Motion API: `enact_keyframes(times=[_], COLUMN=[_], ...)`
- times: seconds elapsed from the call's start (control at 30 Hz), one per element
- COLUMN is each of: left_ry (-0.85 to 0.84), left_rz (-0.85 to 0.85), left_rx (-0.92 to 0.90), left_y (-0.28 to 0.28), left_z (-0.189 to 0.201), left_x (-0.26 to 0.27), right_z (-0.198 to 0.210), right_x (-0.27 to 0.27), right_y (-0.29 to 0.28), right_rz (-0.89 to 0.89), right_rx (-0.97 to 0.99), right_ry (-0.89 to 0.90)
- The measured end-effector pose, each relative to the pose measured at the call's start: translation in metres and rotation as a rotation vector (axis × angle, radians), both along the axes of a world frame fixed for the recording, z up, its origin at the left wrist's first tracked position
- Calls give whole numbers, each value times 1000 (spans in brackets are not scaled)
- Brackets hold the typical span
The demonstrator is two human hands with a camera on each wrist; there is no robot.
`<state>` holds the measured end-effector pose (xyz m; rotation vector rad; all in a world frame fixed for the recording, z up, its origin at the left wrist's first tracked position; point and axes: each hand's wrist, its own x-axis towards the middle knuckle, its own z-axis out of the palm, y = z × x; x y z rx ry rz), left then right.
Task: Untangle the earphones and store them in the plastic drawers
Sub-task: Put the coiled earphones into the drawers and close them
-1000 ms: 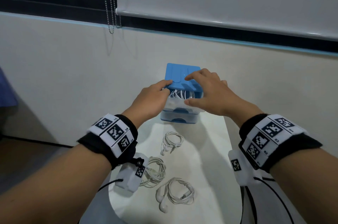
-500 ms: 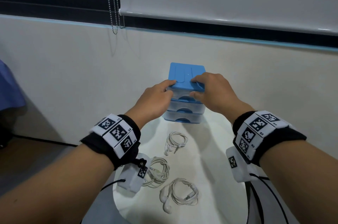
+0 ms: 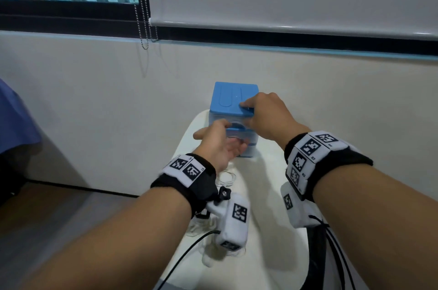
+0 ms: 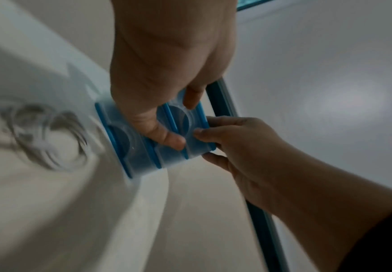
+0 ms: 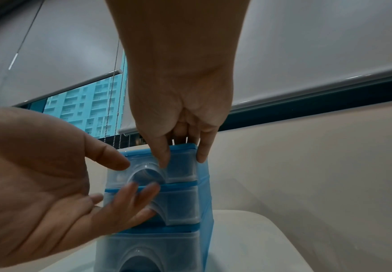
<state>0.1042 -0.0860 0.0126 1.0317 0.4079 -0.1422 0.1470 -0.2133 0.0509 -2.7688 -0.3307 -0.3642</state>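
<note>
At the smooth white counter's (image 3: 272,195) far edge stands the boxy blue-and-frosted plastic drawers (image 3: 233,102). Right hand (image 3: 267,116) clasps its flat top; left hand (image 3: 219,142) lies open, fingers straight at the middle drawer. Coiled white earphones (image 3: 227,177) lie nearer.

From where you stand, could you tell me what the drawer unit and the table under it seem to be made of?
Drawer unit: plastic by its look. The frame is opaque matte blue; the drawer fronts are cloudy and translucent with moulded finger recesses and glossy highlights.

Table: smooth white top with a rounded edge and soft sheen, perhaps plastic or a painted surface; the pictures leave that open.
</note>
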Motion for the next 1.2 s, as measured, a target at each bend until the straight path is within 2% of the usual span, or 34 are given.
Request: enact_keyframes(times=[0.07,0.2,0.3,0.37,0.47,0.57,0.63,0.73,0.8,0.83,0.9,1.0,1.2], left_ry=[2,40,100,150,128,-109,-325,-483,-467,-455,-440,-428,-399], left_rz=[80,97,-62,-174,-180,-137,-174,-351,-388,-383,-389,-423,-439], left_rx=[-117,-49,-30,53,395,864,1080,1301,1332,1326,1320,1319,1312], left_y=[-7,-7,7,21,42,54,56,55,56,57,59,61,66], left_z=[-3,-10,-9,-5,3,4,3,1,0,2,3,5,9], left_x=[4,1,-12,-22,-25,-12,-4,0,0,-1,-3,-5,-10], right_z=[1,0,0,0,2,6,4,-1,-5,-7,-15,-33,-57], right_x=[1,4,2,1,-4,-12,-20,-42,-58,-65,-74,-84,-86], right_y=[0,3,3,3,6,10,11,9,8,8,12,27,50], right_rz=[-1,6,12,17,17,20,18,-24,4,32,103,206,207], right_rx=[-16,-40,-61,-70,-92,-116,-129,-74,1,37,22,-220,-570], right_ry=[6,8,-2,-17,-7,70,84,-92,-182,-148,40,300,361])
